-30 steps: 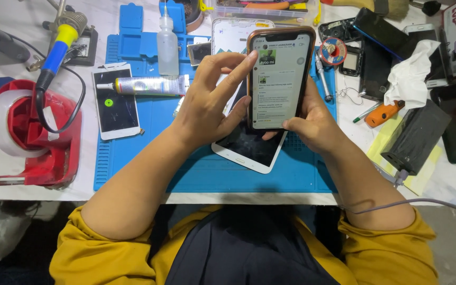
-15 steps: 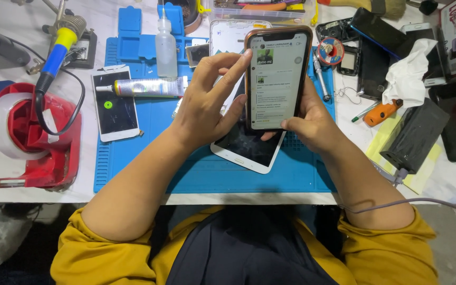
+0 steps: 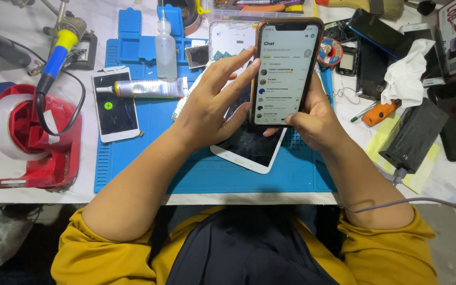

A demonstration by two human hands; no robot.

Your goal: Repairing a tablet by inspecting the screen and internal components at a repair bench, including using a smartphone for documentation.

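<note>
**Lit phone held over the blue mat**

A white-framed tablet (image 3: 249, 145) lies dark on the blue mat (image 3: 207, 174). Above it, the right hand (image 3: 315, 119) grips a smartphone (image 3: 286, 71) upright, its bright screen showing a list. The left hand (image 3: 207, 108), fingers (image 3: 238, 58) spread, touches the phone's left edge.

A phone repair workbench; a blue work mat (image 3: 133, 174) holds a bare phone screen (image 3: 114, 105). A soldering iron (image 3: 54, 58) and glue tube (image 3: 143, 88) lie near.
</note>
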